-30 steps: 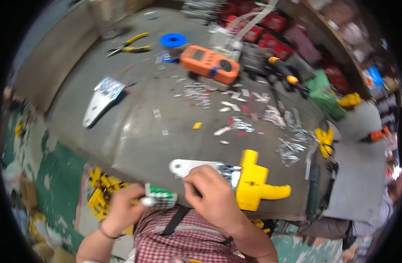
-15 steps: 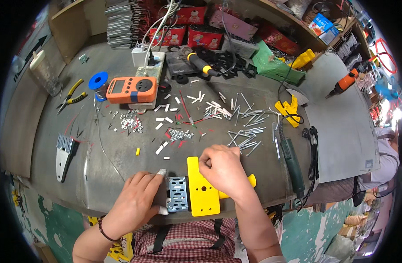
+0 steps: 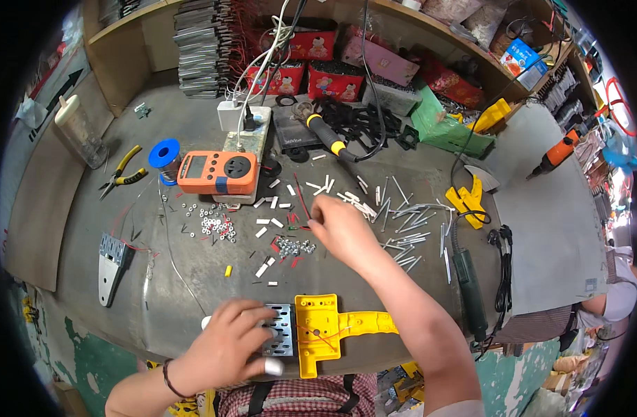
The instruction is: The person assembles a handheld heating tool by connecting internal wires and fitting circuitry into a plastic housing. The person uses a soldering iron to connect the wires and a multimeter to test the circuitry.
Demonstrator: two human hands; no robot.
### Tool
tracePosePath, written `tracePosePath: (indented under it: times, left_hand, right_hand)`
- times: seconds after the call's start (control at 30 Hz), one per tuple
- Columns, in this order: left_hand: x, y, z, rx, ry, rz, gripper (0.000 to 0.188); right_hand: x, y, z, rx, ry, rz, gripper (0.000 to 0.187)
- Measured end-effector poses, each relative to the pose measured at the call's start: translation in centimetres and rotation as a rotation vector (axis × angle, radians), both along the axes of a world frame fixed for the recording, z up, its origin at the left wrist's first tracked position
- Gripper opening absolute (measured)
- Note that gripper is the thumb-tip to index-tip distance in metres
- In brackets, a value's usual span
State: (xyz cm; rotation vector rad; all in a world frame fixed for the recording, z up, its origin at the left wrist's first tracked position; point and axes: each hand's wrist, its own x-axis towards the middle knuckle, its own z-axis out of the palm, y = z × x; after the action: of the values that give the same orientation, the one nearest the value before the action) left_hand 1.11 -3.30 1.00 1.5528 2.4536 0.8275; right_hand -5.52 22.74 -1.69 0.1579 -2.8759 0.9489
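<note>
In front of me lies a yellow plastic handle shell [image 3: 327, 323], hollow side up, with thin red wires inside. A perforated metal plate [image 3: 283, 329] adjoins its left side. My left hand [image 3: 228, 340] is over the plate's left part, fingers spread and bent on it, the white-covered thumb apart below. My right hand [image 3: 343, 233] reaches far over the bench, fingers curled together beside a red wire [image 3: 301, 194] and small loose parts. Anything in its fingertips is hidden. Just nearer me is a heap of small metal nuts [image 3: 294, 247].
Long screws [image 3: 409, 236], white sleeves and white rings [image 3: 217, 226] are scattered mid-bench. An orange meter [image 3: 217, 172], solder spool [image 3: 165, 156] and pliers [image 3: 124, 174] lie left. A soldering iron [image 3: 468, 285] with its cord lies right. Red boxes [image 3: 336, 80] line the back.
The yellow shell has been turned over, so its hollow inside faces up. My right hand has left it and moved away toward the small parts. My left hand's grip has loosened.
</note>
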Motion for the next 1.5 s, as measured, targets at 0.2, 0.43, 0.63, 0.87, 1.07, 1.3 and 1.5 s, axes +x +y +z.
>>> tracePosePath:
  times: [0.2, 0.43, 0.63, 0.87, 1.07, 1.3, 1.5]
  left_hand:
    - [-8.7, 5.4, -0.7, 0.042, 0.207, 0.246, 0.021]
    - [-17.8, 11.1, -1.1, -0.398, 0.864, 0.389, 0.017]
    - [-20.5, 11.5, -0.3, -0.232, 0.496, 0.307, 0.015]
    - [-20.5, 9.4, 7.4, 0.301, 0.004, 0.569, 0.017]
    - [-18.1, 6.4, 9.1, 0.583, -0.289, 0.423, 0.019]
    - [-13.0, 5.9, 7.3, 0.691, -0.793, 0.4, 0.019]
    - [-7.4, 4.6, 4.4, 0.749, -0.24, 0.466, 0.036]
  right_hand:
    - [-1.2, 1.5, 0.4, 0.003, -0.108, -0.091, 0.027]
    - [3.9, 3.8, 2.9, -0.543, -0.479, -0.103, 0.01]
    - [6.8, 5.1, 1.8, -0.657, -0.416, -0.087, 0.012]
    - [5.5, 4.0, 1.9, -0.787, -0.458, -0.071, 0.015]
    - [3.7, 1.6, 2.9, -0.702, -0.285, 0.02, 0.028]
    - [2.4, -2.7, 3.0, -0.928, -0.222, 0.16, 0.033]
    - [7.5, -3.0, 4.0, -1.221, -0.597, 0.228, 0.025]
